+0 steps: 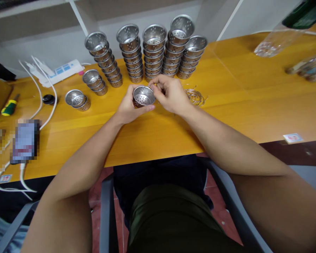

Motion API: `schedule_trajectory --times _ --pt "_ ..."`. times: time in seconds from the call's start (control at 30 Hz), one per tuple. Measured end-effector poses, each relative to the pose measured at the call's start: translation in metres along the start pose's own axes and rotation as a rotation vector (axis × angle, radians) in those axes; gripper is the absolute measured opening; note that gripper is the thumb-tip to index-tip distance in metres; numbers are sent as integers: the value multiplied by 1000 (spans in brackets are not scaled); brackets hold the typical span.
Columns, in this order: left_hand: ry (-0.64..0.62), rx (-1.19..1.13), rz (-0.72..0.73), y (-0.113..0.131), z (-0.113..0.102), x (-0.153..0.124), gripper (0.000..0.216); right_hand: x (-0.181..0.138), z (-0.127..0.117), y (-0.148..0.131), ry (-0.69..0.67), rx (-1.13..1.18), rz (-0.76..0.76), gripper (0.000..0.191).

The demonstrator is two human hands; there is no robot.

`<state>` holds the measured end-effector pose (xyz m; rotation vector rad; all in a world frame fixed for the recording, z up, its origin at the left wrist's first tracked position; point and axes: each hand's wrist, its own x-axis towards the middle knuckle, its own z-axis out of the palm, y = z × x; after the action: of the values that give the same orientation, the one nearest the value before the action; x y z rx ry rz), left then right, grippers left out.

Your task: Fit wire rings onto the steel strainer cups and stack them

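Head view: inside the worktop's [152, 144] near edge, a cup [144, 96] is clasped by the curled left hand [129, 106], its rim seemingly worked by the bunched right hand [171, 93] (grip unclear), so steadiness is likely needed.

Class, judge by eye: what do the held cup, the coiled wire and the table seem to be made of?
Cup: metal, probably steel; silvery and shiny, with bright reflections.
Wire: likely metal; thin, glinting loops.
Table: wood or wood-look laminate, I can't tell which; smooth, orange-yellow, slightly glossy.
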<state>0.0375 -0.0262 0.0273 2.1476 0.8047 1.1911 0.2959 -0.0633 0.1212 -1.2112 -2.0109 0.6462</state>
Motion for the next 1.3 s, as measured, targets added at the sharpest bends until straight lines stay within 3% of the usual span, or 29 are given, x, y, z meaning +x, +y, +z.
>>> schedule_trajectory --times 0.23,0.43,0.83,1.1,1.3 --pt "46 61 -29 23 2 2 116 -2 10 -5 16 48 19 57" --pt "66 100 -27 22 3 -1 112 -4 15 -7 55 112 17 38" --pt "55 95 -23 22 1 -2 105 -1 13 -7 25 212 18 37" --pt "-14 -42 -106 3 -13 -5 98 0 -15 1 -325 526 -171 71" --pt "-33 -41 -74 1 -11 -8 105 1 -7 6 -269 514 -103 80"
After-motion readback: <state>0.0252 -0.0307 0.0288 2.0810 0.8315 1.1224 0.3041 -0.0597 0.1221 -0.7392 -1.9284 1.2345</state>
